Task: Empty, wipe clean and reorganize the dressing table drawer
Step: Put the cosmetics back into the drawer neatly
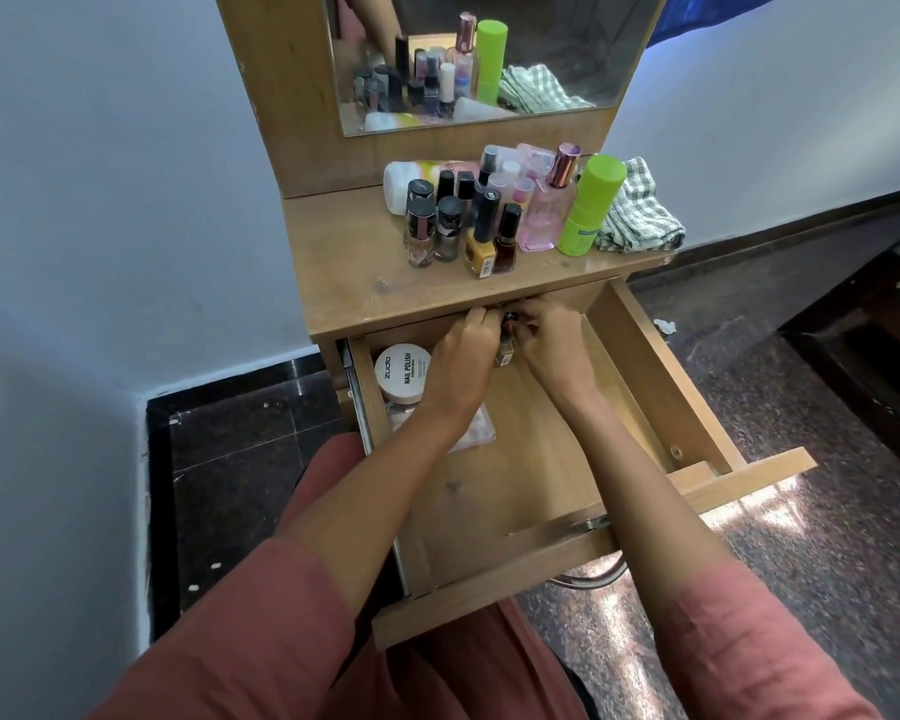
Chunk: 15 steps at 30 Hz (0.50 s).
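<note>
Drawer (645, 356): pulled fully out from under the surface (344, 262) of the dressing table, wooden floor mostly bare.

Contents, back left corner of drawer: one round white tub (401, 371) labelled as nail polish remover wipes, lying against the left wall. Just in front of it, a clear plastic packet (476, 428), partly covered by the left forearm.

Contents, back edge of drawer, centre: small bottles (505, 350) with dark caps, between the two hands; number cannot be told.

Left hand (463, 350): reaching into the back of the drawer, grip curled around the small bottles from the left side.

Right hand (552, 335): beside the left hand at the same spot, grip closed on the bottles from the right; fingertips hidden under the surface's front edge.

Surface, right half: cluster of nail polish bottles (458, 226) standing upright, including one yellow and one dark red at the front. Behind them, a white and yellow tube (411, 179) lying on its side. To the right, a pink perfume bottle (546, 210) with metallic cap, then a green cylindrical bottle (591, 205). At the right edge, a folded checked cloth (640, 215), touching the green bottle.

Mirror (541, 54): mounted above the back edge, reflecting the same items.

Sleeves (261, 631): rust-red, pushed to the elbows.
</note>
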### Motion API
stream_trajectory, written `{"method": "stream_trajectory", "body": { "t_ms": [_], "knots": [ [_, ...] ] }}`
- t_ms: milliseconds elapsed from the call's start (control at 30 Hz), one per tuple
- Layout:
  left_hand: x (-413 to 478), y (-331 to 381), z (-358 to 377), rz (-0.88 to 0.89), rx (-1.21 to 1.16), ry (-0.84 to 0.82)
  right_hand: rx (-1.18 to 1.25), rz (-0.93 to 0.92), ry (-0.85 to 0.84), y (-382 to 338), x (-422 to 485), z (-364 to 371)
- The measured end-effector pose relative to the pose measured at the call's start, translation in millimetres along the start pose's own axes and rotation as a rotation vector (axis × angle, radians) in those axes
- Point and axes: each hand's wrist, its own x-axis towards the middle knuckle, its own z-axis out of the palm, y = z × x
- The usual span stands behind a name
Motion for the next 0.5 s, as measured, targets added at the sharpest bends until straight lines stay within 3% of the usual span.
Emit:
{"method": "stream_trajectory", "body": {
  "t_ms": [200, 400, 500],
  "knots": [
    [-4, -3, -6, 0.011, -0.017, 0.008, -0.02, -0.023, -0.012, 0, -4, -4],
    [-5, 6, -34, 0.127, -0.163, 0.203, -0.003, -0.062, 0.157, -14, -3, -32],
    [12, 15, -59, 0.104, -0.3, 0.318, 0.061, -0.122, 0.208, -33, 5, -45]
  ]
}}
